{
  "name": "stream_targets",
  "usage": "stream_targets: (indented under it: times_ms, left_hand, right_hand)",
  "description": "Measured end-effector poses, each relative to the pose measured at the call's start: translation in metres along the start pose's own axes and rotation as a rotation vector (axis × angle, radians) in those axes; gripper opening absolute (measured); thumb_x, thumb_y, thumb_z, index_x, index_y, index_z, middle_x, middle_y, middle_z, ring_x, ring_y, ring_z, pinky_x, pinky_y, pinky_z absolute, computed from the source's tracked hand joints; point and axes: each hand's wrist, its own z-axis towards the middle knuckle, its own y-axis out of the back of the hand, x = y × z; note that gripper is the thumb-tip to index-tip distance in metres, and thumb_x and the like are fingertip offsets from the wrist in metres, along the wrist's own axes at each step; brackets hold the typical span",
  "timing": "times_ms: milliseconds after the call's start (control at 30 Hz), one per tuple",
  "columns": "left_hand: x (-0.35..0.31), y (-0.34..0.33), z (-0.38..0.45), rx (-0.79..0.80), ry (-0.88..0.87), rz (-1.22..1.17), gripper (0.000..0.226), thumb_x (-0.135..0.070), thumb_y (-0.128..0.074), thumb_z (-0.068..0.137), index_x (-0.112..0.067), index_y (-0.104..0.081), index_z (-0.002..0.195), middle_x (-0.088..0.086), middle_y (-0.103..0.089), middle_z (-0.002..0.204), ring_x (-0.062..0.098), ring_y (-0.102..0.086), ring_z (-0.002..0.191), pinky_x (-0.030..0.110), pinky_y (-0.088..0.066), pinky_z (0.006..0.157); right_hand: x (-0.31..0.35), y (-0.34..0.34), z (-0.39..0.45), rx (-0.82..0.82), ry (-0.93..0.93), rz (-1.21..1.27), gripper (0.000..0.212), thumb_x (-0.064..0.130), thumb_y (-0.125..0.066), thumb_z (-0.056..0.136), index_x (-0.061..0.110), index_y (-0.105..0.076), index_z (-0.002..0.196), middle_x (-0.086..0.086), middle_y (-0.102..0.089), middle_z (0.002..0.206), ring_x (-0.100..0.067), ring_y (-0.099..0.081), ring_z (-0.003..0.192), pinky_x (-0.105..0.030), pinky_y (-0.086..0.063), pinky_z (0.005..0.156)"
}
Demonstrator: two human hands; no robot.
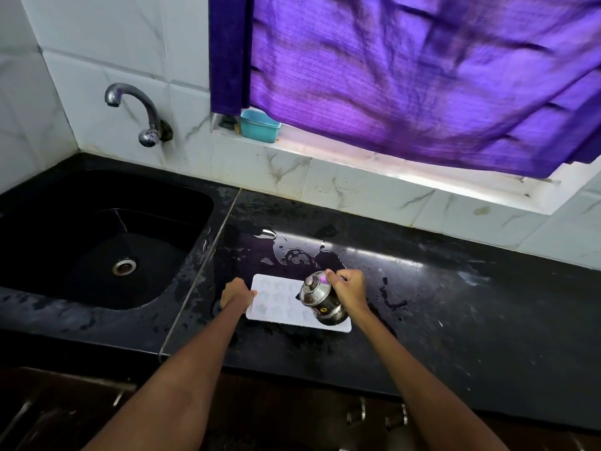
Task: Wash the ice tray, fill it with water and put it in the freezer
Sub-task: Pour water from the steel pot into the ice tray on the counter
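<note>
Your right grip [349, 288] tilts a steel jug [320, 297] over the ice tray [279, 301]; left grip [237, 292] pinches its edge.
Tray looks light, floppy, wet: lift by both short ends.

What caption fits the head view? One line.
Right hand tilts steel jug over white ice tray; left hand steadies it on wet counter.

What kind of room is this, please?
Most likely a home kitchen: a black sink with a wall tap, a dark stone counter and a white ice tray on it.
</note>
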Motion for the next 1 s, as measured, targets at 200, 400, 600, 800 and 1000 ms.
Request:
stream_targets:
  times_ms: [200, 400, 600, 800, 1000]
  left_hand:
    - [0.000, 0.001, -0.001, 0.000, 0.005, -0.008, 0.036, -0.025, -0.065, 0.088, -0.001, -0.062, 0.114, 0.017, -0.063, 0.122, 0.034, -0.062, 0.111, 0.038, -0.053, 0.089]
    - [0.001, 0.000, -0.001, -0.008, 0.003, -0.020, 0.036, -0.025, -0.065, 0.088, -0.002, -0.062, 0.115, 0.016, -0.063, 0.123, 0.034, -0.061, 0.113, 0.038, -0.051, 0.089]
    - [0.001, 0.000, -0.001, -0.003, 0.003, -0.019, 0.037, -0.026, -0.064, 0.088, -0.002, -0.062, 0.117, 0.016, -0.062, 0.124, 0.034, -0.060, 0.115, 0.038, -0.050, 0.090]
    - [0.002, 0.001, -0.002, 0.000, -0.003, -0.022, 0.037, -0.027, -0.065, 0.088, -0.003, -0.062, 0.116, 0.016, -0.063, 0.123, 0.034, -0.060, 0.114, 0.038, -0.050, 0.090]
    - [0.002, 0.001, -0.002, 0.005, -0.015, -0.026, 0.036, -0.026, -0.065, 0.088, -0.002, -0.063, 0.115, 0.016, -0.063, 0.122, 0.034, -0.061, 0.113, 0.039, -0.051, 0.090]
  right_hand:
    - [0.009, -0.010, -0.004, 0.033, 0.083, -0.078, 0.061, 0.010, -0.067, 0.079, 0.022, -0.020, 0.042, 0.007, -0.019, 0.041, -0.005, -0.018, 0.037, -0.019, -0.021, 0.043]
    - [0.013, -0.015, -0.005, 0.038, 0.109, -0.112, 0.063, 0.009, -0.066, 0.079, 0.023, -0.017, 0.042, 0.007, -0.016, 0.041, -0.011, -0.023, 0.034, -0.019, -0.019, 0.041]
    - [0.016, -0.018, -0.006, 0.042, 0.126, -0.134, 0.063, 0.009, -0.065, 0.079, 0.023, -0.017, 0.041, 0.007, -0.017, 0.040, -0.011, -0.027, 0.033, -0.017, -0.022, 0.040]
    - [0.019, -0.019, -0.007, 0.044, 0.133, -0.144, 0.064, 0.008, -0.065, 0.080, 0.023, -0.017, 0.040, 0.008, -0.017, 0.039, -0.011, -0.027, 0.032, -0.017, -0.022, 0.040]
    - [0.020, -0.018, -0.007, 0.052, 0.130, -0.153, 0.064, 0.009, -0.065, 0.080, 0.023, -0.017, 0.040, 0.007, -0.017, 0.039, -0.010, -0.028, 0.032, -0.016, -0.023, 0.040]
